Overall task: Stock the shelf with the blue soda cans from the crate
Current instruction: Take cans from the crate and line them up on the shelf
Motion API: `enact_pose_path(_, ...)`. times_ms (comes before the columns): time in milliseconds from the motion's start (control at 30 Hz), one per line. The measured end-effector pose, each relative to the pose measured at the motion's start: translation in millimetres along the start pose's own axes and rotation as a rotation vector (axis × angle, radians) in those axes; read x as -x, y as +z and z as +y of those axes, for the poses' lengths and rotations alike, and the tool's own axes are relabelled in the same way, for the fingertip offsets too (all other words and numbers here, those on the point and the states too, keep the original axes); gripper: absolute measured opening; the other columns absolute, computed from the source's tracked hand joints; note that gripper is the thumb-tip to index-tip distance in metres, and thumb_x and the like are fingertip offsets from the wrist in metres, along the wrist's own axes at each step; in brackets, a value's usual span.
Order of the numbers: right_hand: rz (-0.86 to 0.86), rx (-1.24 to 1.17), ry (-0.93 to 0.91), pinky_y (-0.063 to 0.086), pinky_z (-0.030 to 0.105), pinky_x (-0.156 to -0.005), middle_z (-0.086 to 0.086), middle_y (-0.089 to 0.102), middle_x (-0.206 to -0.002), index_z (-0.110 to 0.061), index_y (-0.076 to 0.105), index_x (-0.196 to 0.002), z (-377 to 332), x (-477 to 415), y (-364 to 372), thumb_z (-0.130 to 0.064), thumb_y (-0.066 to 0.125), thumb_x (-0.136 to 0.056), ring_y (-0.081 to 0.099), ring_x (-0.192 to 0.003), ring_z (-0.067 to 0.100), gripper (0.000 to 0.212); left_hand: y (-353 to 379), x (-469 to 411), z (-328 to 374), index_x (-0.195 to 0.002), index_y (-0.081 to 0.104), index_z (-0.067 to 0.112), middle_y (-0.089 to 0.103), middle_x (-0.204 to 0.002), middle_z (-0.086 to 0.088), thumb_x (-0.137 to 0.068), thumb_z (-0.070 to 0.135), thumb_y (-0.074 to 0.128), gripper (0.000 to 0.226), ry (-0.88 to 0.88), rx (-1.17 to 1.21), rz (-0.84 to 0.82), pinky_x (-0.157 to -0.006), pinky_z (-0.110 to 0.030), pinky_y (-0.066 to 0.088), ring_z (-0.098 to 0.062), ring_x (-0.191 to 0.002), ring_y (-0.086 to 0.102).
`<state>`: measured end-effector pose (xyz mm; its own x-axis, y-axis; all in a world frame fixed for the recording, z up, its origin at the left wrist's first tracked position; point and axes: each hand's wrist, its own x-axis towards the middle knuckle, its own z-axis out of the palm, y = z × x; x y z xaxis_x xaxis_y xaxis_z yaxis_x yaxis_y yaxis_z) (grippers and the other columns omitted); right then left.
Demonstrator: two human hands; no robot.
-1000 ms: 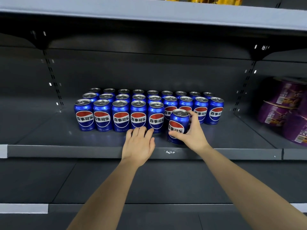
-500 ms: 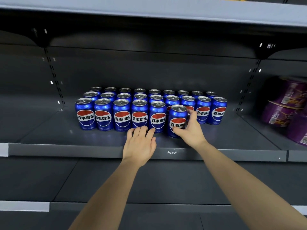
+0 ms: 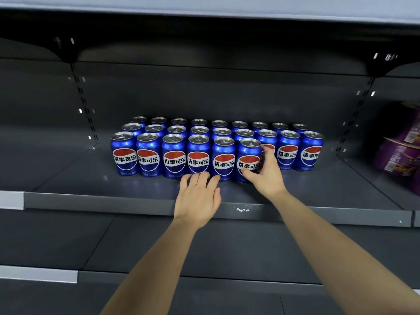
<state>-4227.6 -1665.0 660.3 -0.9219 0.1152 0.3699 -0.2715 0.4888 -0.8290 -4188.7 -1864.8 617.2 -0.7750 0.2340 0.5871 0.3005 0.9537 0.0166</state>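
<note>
Dark grey shelf (image 3: 91, 201), blue cans (image 3: 172, 155) in rows

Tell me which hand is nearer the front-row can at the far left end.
Left. The left hand sits before the row's middle, to the right of that far-left can; the right hand grips the sixth can, further to the right.

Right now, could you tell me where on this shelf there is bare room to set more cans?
Bare shelf lies left of the can block and right of it, before the purple packs. The front row has room right of the can the right hand grips. The block itself is packed tight.
</note>
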Motion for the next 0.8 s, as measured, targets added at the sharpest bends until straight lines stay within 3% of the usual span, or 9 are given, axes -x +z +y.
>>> enact_pose_path(133, -0.004, -0.011, 0.002, 0.045, 0.030, -0.102, -0.001, 0.048, -0.140, -0.021, 0.031, -0.145, 1, -1, 1, -0.018, 0.081, -0.076, 0.052, -0.123, 0.010, 0.085, 0, 0, 0, -0.124, 0.059, 0.021, 0.058, -0.109, 0.002, -0.093, 0.035, 0.026, 0.047, -0.002, -0.004, -0.008, -0.099, -0.042, 0.032, -0.020, -0.101, 0.054)
enact_pose_path(233, -0.008, 0.000, 0.008, 0.043, 0.035, -0.107, -0.001, 0.045, -0.143, -0.022, 0.029, -0.147, 2, 1, 0, -0.021, 0.080, -0.077, 0.047, -0.130, 0.013, 0.087, -1, 0, 0, -0.123, 0.060, 0.022, 0.059, -0.108, 0.002, -0.093, 0.035, 0.027, 0.046, 0.000, -0.006, -0.002, -0.099, -0.042, 0.030, -0.020, -0.101, 0.055)
enact_pose_path(400, -0.047, 0.017, 0.027, 0.038, 0.025, -0.104, -0.003, 0.045, -0.145, -0.020, 0.024, -0.150, -5, 4, -6, -0.018, 0.077, -0.082, 0.044, -0.132, 0.012, 0.086, -2, 0, 0, -0.119, 0.062, 0.020, 0.060, -0.106, 0.000, -0.093, 0.035, 0.026, 0.047, 0.006, -0.013, -0.015, -0.098, -0.042, 0.028, -0.022, -0.098, 0.056)
enact_pose_path(500, -0.060, 0.069, 0.046, 0.039, 0.035, -0.110, -0.003, 0.045, -0.147, -0.019, 0.022, -0.152, -7, 13, -8, -0.022, 0.076, -0.082, 0.044, -0.134, 0.015, 0.089, -5, 1, -1, -0.120, 0.060, 0.019, 0.059, -0.107, -0.001, -0.093, 0.039, 0.023, 0.050, -0.011, -0.004, -0.043, -0.096, -0.042, 0.028, -0.023, -0.098, 0.056)
enact_pose_path(667, 0.035, 0.136, 0.018, 0.038, 0.023, -0.095, 0.003, 0.053, -0.135, -0.014, 0.036, -0.145, -14, 47, -9, -0.019, 0.070, -0.086, 0.051, -0.123, 0.017, 0.068, -12, 27, -9, -0.128, 0.053, 0.015, 0.056, -0.123, -0.006, -0.091, 0.039, 0.029, 0.050, 0.002, 0.007, -0.015, -0.094, -0.043, 0.034, -0.025, -0.108, 0.053)
enact_pose_path(800, 0.162, 0.198, -0.059, 0.047, 0.030, -0.089, 0.003, 0.056, -0.122, -0.012, 0.053, -0.125, -19, 78, -6, -0.016, 0.065, -0.086, 0.055, -0.103, 0.015, 0.041, -21, 59, -22, -0.131, 0.052, 0.011, 0.054, -0.129, -0.009, -0.091, 0.039, 0.030, 0.053, 0.025, -0.003, -0.038, -0.101, -0.043, 0.032, -0.027, -0.119, 0.048)
